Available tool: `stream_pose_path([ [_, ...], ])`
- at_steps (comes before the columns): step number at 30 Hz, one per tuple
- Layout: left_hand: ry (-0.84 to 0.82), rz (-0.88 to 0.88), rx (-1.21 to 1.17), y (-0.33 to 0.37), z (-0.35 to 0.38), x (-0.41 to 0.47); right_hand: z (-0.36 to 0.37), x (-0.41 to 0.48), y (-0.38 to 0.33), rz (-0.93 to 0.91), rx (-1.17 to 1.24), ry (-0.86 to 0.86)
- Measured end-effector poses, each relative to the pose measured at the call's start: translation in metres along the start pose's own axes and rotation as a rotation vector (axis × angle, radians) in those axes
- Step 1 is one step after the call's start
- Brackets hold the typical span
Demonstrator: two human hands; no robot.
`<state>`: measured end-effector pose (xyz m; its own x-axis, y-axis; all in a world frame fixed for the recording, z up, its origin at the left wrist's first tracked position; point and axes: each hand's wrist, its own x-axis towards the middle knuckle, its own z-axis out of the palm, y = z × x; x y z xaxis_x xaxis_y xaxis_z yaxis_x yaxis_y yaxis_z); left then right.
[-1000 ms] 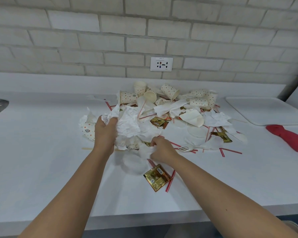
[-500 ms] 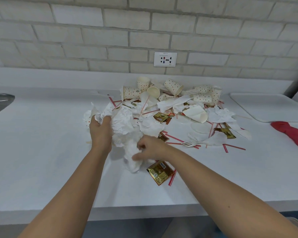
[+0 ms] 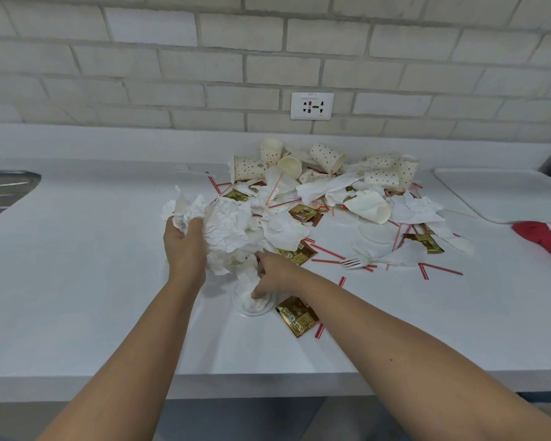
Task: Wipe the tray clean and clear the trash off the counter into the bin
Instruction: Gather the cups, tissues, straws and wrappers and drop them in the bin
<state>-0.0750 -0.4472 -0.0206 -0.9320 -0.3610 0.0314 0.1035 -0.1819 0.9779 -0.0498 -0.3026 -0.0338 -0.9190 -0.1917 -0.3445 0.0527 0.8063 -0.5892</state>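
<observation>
A heap of trash lies mid-counter: crumpled white napkins (image 3: 228, 227), dotted paper cups (image 3: 326, 157), red-striped straws (image 3: 326, 251), gold sachets (image 3: 296, 316), a white plastic fork (image 3: 358, 261) and clear lids. My left hand (image 3: 183, 246) grips a wad of the crumpled napkins at the heap's left edge. My right hand (image 3: 272, 275) pinches a napkin (image 3: 247, 281) over a clear plastic lid (image 3: 252, 308) at the heap's near edge. The white tray (image 3: 506, 194) lies at the right, with a red cloth (image 3: 546, 240) just in front of it.
A steel sink rim (image 3: 7, 183) shows at the far left. A wall socket (image 3: 312, 105) sits in the brick wall behind the heap. The white counter's front edge (image 3: 268, 385) runs below my forearms. No bin is in view.
My right hand has slid left along the heap's near edge and taken hold of a napkin over the lid. My left hand has kept its grip on the napkin wad.
</observation>
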Motion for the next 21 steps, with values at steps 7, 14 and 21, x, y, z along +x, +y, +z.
stream_pose_path([
  [7,-0.011,0.056,0.046,0.005,0.018,-0.016,-0.033,-0.019,0.017,0.017,0.347,0.153],
  [14,-0.159,0.043,0.038,0.003,0.102,-0.076,-0.103,-0.100,0.074,0.111,0.487,0.404],
  [21,-0.516,-0.033,-0.008,-0.016,0.205,-0.189,-0.140,-0.210,0.159,0.233,0.421,0.657],
])
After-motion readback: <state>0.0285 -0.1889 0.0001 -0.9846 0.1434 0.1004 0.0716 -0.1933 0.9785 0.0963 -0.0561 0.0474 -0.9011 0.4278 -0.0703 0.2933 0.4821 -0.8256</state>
